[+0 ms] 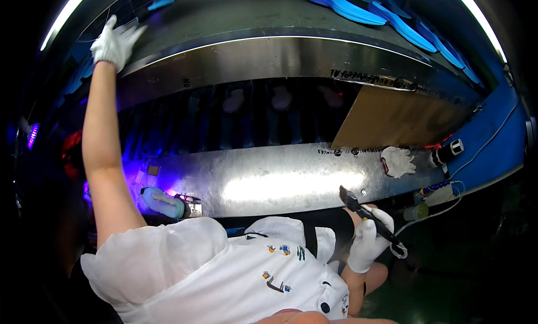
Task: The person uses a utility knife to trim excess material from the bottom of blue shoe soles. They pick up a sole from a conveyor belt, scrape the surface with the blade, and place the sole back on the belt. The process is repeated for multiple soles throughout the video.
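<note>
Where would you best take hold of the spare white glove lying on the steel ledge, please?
Pinch the spare white glove at its cuff, the left end, coming from above. It lies flat on the steel ledge with its fingers splayed to the right, so the bunched cuff gives more to grip than the thin, floppy fingers.

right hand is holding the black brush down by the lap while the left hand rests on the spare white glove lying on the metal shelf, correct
Not quite. The head view shows the left hand stretched far up to the upper metal ledge, nowhere near the spare white glove, which lies untouched on the lower metal shelf. The right hand does hold the black brush by the lap.
</note>
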{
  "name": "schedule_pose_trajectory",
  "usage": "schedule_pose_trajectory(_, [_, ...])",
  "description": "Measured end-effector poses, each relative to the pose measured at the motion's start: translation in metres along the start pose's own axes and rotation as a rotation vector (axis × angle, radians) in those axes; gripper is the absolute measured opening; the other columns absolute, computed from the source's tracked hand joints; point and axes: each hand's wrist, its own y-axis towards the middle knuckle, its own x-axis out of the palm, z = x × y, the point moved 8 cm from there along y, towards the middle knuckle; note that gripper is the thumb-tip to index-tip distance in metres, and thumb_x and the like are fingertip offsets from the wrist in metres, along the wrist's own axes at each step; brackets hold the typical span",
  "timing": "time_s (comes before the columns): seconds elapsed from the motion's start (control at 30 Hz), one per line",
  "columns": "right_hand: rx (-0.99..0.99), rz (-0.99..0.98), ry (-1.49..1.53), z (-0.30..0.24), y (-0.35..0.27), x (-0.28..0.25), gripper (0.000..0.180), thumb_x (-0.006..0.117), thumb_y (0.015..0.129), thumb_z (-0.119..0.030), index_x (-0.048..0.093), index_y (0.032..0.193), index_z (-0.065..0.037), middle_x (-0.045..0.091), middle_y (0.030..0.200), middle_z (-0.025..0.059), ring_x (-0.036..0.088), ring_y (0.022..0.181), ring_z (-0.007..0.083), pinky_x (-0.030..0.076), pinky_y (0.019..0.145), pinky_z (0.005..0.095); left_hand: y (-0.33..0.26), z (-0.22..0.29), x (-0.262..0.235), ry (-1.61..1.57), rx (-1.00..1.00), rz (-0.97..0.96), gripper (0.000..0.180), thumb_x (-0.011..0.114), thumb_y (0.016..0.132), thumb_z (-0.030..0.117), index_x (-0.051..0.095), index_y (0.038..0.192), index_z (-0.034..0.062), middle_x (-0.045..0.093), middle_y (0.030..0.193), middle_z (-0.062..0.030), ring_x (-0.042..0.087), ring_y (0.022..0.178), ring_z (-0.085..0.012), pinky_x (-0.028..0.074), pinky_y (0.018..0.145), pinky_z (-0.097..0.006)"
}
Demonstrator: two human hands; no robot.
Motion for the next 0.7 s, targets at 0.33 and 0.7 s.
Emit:
schedule_pose_trajectory(0.33, [0.177, -0.015, -0.118, 0.014, -0.001, 0.025, 0.023, 0.063, 0.086, -0.008, 0.058, 0.105, 0.002, 0.065, 0.088, 0.0092, 0.049, 0.059, 0.0059, 0.039, 0.054, 0.0192, -0.052, -0.14, 0.218, -0.186, -0.467, -0.267, 0.046, 0.03, 0.098, 0.033, 0.047, 0.136, 0.0125, 0.05, 0.139, -0.0186, 0.046, 0.129, -0.0396, 0.04, 0.107, -0.045])
schedule_pose_trajectory(0.7, [0.305, -0.043, 0.01, 0.031, -0.003, 0.027, 0.024, 0.065, 0.083, 0.007, 0.059, 0.106, 0.005, 0.067, 0.1, 0.0129, 0.065, 0.09, 0.015, 0.052, 0.08, 0.0246, -0.026, -0.156, 0.219, -0.296, -0.653, -0.246, 0.034, 0.052, 0.096, 0.027, 0.063, 0.115, 0.0002, 0.065, 0.117, -0.0169, 0.064, 0.105, -0.0336, 0.05, 0.091, -0.04])
